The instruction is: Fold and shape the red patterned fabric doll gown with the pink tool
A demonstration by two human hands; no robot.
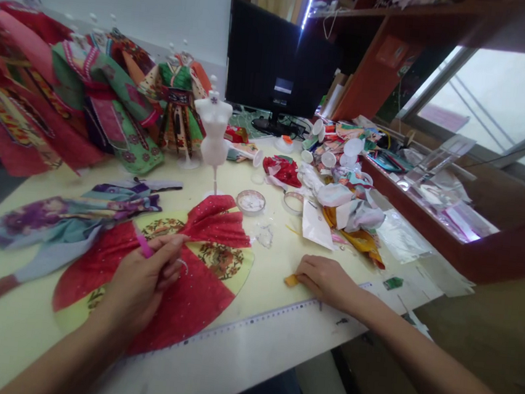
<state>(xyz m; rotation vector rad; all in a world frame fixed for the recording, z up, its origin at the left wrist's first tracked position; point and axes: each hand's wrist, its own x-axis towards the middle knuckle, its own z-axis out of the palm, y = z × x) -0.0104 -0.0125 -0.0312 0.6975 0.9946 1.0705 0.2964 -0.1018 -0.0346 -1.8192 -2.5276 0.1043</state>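
Closest in, the left hand (139, 290) sits at about 7 o'clock, curled and pinching a slim pink stick (144, 245) between thumb and fingers, directly over a fan of red fabric (183, 294) sprinkled with tiny silver dots. The right hand (326, 282) lies at about 4 o'clock, loosely curled, its fingertips (304, 269) on a small ochre scrap (290, 280); whether it grips the scrap, I cannot tell. A long metal ruler (250, 326) runs along the near side of the desk (25, 298), just below both hands. Under the red fabric lies a rounded pale yellow-green piece (223, 264) printed with floral medallions, and a gathered red dotted bow (216, 223) crowns it at 12 o'clock. Around 9 o'clock stretches a blue and purple floral strip (69, 222). Farther off at 11 o'clock, a white miniature dress form (210, 131) stands beside a doll in a green and patterned gown (178, 108), with bright red and green garments (34, 101) heaped to their left. Two small round dishes (251, 202) sit around 12 o'clock, and a jumble of fabric scraps and white spools (341, 198) spreads toward 1 o'clock. Beyond stand a black monitor (276, 56) and, at 2 o'clock, a clear acrylic stand (437, 158).
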